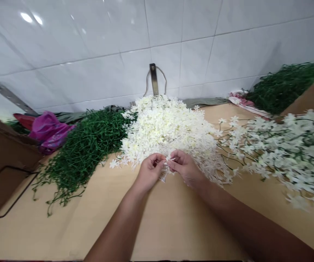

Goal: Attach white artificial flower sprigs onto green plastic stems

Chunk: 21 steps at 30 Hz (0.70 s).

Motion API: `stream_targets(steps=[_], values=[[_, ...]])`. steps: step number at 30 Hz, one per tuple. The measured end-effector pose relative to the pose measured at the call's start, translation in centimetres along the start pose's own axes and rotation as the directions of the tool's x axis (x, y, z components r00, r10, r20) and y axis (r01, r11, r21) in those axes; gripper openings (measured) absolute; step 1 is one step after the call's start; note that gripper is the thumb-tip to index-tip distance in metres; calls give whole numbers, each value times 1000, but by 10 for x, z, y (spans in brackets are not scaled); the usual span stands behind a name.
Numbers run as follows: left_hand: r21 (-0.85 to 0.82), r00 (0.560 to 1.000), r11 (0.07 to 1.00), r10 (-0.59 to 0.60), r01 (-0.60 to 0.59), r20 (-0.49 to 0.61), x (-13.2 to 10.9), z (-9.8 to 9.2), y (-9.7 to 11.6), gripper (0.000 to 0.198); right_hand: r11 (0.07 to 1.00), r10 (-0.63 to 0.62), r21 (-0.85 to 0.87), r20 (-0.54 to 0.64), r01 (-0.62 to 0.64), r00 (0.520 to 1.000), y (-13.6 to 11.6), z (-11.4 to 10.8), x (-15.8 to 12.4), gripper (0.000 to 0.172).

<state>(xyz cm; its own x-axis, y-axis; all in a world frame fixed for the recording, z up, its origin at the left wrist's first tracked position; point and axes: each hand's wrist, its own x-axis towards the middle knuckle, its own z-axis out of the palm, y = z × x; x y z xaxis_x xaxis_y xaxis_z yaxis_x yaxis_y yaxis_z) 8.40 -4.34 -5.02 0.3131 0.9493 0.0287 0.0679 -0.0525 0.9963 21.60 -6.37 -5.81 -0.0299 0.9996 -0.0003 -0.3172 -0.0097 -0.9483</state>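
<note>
Near tabletop [162,225] gives passage; white flower heap [168,125] and green stems [91,136] block farther back

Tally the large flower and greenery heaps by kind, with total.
Tangled green stem heaps, left and back right: 2
Central heap of stemless-looking white blossoms: 1
Right-hand heap of white blossoms on green stems: 1
Total: 4

You seem to be in a craft workshop: white blossoms [168,123] and green stems [91,134] lie heaped on your counter [162,229].
</note>
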Motion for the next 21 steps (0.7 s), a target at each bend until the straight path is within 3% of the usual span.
stream_targets(steps=[5,8,10,12,14,16,17,18,21], values=[[-5,999,1000,-12,13,37,-3,3,-1,15,981,-76,-172,57,85,995,2,-3,-1,21],[199,999,980,14,-22,41,-2,-8,2,14,959,-103,-256,71,118,992,8,-8,1,18],[399,997,916,63,-44,-35,3,-26,7,13,951,-97,-288,74,114,993,11,-10,3,17],[596,976,803,130,1,-177,10,-54,13,12,950,-90,-295,62,105,994,10,-12,4,19],[747,924,655,205,116,-323,19,-84,21,14,953,-91,-285,56,104,994,7,-12,4,21],[851,821,464,367,246,-437,30,-112,27,22,952,-101,-282,67,116,993,4,-11,3,22],[882,773,367,452,295,-446,36,-122,30,28,949,-107,-288,78,125,991,3,-11,3,21],[904,751,282,505,321,-424,42,-131,32,32,945,-112,-299,91,135,990,3,-11,3,20],[941,789,62,527,334,-315,58,-144,35,32,934,-113,-325,122,147,986,2,-11,2,18]])
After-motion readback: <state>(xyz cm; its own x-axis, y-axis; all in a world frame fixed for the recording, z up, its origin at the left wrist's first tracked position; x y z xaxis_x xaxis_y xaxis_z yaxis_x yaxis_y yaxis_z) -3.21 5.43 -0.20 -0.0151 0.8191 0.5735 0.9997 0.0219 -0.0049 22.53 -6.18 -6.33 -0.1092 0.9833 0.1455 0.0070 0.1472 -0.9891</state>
